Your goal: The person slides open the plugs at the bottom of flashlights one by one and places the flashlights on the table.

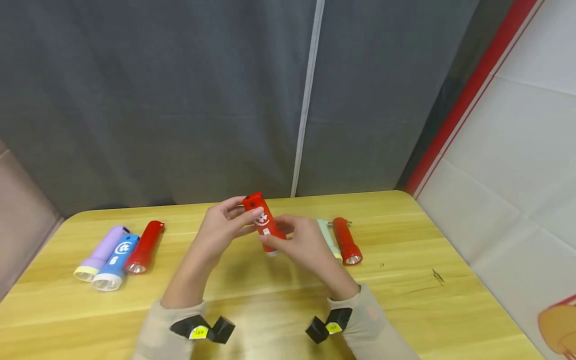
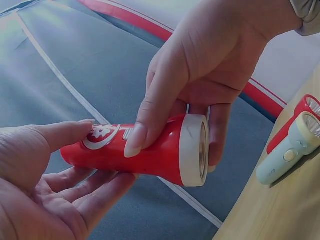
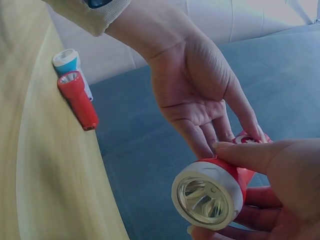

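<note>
Above the bench (image 1: 252,325), the torch (image 1: 267,224) is pinched by the left hand (image 1: 219,225) near its tail (image 2: 68,156) and the right hand (image 1: 307,241) behind its lens (image 3: 204,200), and should prove light, stiff and slightly slick, best gripped round the barrel (image 2: 111,156), off the likely fragile lens.

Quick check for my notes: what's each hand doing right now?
Left hand: holding the white-rimmed red flashlight.
Right hand: holding the same flashlight, nearer its lens.
</note>
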A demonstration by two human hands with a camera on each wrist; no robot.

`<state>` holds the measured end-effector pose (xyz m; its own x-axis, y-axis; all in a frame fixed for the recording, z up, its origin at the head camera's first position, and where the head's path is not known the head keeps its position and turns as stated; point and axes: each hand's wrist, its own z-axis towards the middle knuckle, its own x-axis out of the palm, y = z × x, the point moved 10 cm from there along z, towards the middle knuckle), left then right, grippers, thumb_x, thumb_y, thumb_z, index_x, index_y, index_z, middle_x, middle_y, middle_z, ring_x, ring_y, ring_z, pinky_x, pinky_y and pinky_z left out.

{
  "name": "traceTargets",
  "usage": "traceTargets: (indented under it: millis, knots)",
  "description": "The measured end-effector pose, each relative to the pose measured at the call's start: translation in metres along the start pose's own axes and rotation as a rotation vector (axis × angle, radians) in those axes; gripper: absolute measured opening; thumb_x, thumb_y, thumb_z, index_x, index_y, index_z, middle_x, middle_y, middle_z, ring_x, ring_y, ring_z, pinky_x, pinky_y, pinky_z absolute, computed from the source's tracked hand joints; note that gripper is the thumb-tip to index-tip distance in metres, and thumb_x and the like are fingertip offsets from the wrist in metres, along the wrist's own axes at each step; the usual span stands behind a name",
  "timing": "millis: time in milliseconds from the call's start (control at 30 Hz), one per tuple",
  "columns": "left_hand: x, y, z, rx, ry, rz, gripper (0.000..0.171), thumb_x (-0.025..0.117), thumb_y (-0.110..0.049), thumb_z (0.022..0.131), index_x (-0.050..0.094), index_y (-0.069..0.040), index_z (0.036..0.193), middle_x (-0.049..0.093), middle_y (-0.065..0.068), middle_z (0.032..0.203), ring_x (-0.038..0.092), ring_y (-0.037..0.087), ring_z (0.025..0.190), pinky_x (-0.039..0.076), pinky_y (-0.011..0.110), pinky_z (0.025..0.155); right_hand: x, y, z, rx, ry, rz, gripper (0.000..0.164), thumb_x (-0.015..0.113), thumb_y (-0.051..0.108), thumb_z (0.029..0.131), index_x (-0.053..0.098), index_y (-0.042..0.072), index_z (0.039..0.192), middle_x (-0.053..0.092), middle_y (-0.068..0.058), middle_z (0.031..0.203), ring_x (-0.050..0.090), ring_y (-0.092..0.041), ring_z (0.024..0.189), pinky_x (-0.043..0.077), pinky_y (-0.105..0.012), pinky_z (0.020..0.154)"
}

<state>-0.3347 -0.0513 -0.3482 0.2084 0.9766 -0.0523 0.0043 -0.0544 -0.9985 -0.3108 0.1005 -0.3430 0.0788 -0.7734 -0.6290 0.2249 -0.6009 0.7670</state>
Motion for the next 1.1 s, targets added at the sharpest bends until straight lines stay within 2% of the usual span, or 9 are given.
traceTargets:
  millis: [167, 300, 433, 767, 933, 1100]
  knots:
    - [0.003, -0.004, 0.0, 0.01, -0.005, -0.017, 0.047, 0.066, -0.031, 0.099, 0.057, -0.003, 0.135, 0.066, 0.018, 0.13, 0.07, 0.015, 0.103, 0.06, 0.034, 0.093, -0.004, 0.004, 0.0, -0.023, -0.017, -0.016, 0.045, 0.081, 0.038, 0.085, 0.072, 0.011, 0.12, 0.077, -0.002, 0.109, 0.071, -0.018, 0.093, 0.059, -0.026, 0.072]
    - [0.003, -0.007, -0.001, 0.012, -0.024, -0.044, 0.052, 0.053, -0.042, 0.104, 0.058, 0.0, 0.136, 0.066, 0.019, 0.128, 0.073, 0.015, 0.098, 0.06, 0.033, 0.092, -0.006, 0.007, 0.0, -0.049, -0.031, -0.022, 0.043, 0.082, 0.035, 0.085, 0.073, 0.01, 0.119, 0.078, -0.002, 0.106, 0.071, -0.017, 0.09, 0.057, -0.025, 0.071]
    - [0.001, -0.007, -0.002, 0.0, -0.043, -0.085, 0.057, 0.045, -0.044, 0.107, 0.057, 0.004, 0.136, 0.064, 0.021, 0.128, 0.073, 0.014, 0.094, 0.061, 0.033, 0.09, -0.007, 0.008, -0.001, -0.06, -0.037, -0.038, 0.042, 0.082, 0.034, 0.085, 0.074, 0.01, 0.118, 0.078, -0.002, 0.107, 0.071, -0.017, 0.09, 0.057, -0.025, 0.072]
    - [0.001, -0.003, -0.003, -0.026, -0.041, -0.115, 0.052, 0.044, -0.039, 0.108, 0.056, 0.003, 0.135, 0.065, 0.016, 0.124, 0.072, 0.016, 0.095, 0.061, 0.031, 0.09, -0.007, 0.009, -0.003, -0.08, -0.037, -0.068, 0.044, 0.083, 0.034, 0.084, 0.074, 0.01, 0.119, 0.077, -0.003, 0.108, 0.07, -0.015, 0.085, 0.057, -0.022, 0.068]
    - [0.002, -0.001, -0.003, -0.043, -0.002, -0.171, 0.041, 0.045, -0.031, 0.108, 0.057, 0.002, 0.129, 0.067, 0.004, 0.115, 0.071, 0.017, 0.097, 0.061, 0.031, 0.091, -0.008, 0.011, -0.004, -0.098, -0.022, -0.071, 0.042, 0.084, 0.029, 0.083, 0.074, 0.01, 0.12, 0.077, -0.004, 0.107, 0.068, -0.014, 0.079, 0.056, -0.021, 0.064]
    - [0.004, -0.002, -0.004, -0.031, 0.055, -0.248, 0.043, 0.048, -0.031, 0.107, 0.056, 0.003, 0.133, 0.068, -0.002, 0.113, 0.071, 0.015, 0.096, 0.06, 0.029, 0.091, -0.01, 0.014, -0.004, -0.115, -0.007, -0.061, 0.043, 0.083, 0.025, 0.084, 0.073, 0.009, 0.123, 0.077, -0.005, 0.109, 0.071, -0.013, 0.075, 0.056, -0.021, 0.063]
